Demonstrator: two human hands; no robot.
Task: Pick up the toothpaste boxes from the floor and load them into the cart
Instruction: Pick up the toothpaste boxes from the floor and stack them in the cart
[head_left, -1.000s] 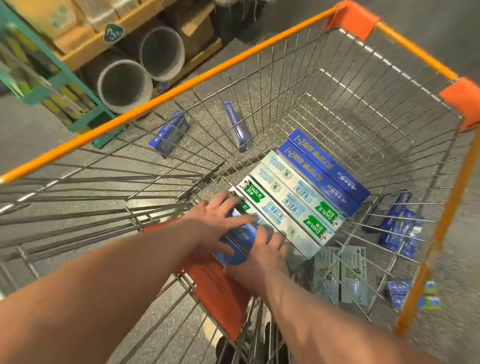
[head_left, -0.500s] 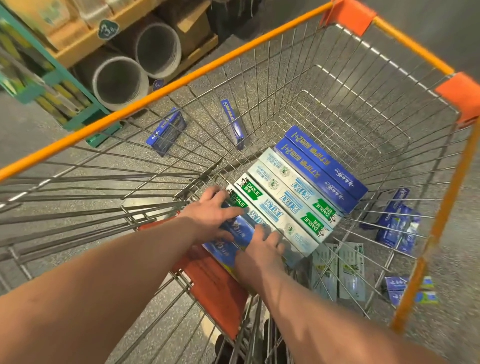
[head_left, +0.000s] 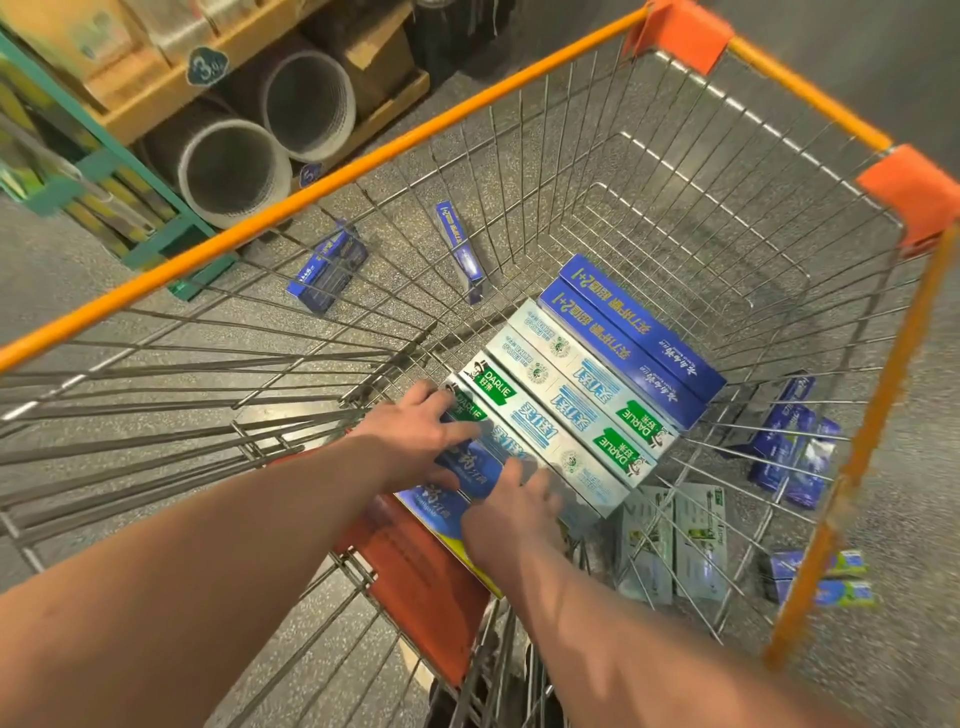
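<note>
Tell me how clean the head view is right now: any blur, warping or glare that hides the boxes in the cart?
Head view: wide-angle warping bows the cart's orange rim and splays its wires. Motion blur smears the right-edge rim and the floor boxes beyond. Print on the white-and-green boxes stays sharp. The blue box under the left hand and right hand looks slightly soft. Lighting even, no strong glare.

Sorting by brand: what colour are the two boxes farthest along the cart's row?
Dark blue boxes with white print, head view.
</note>
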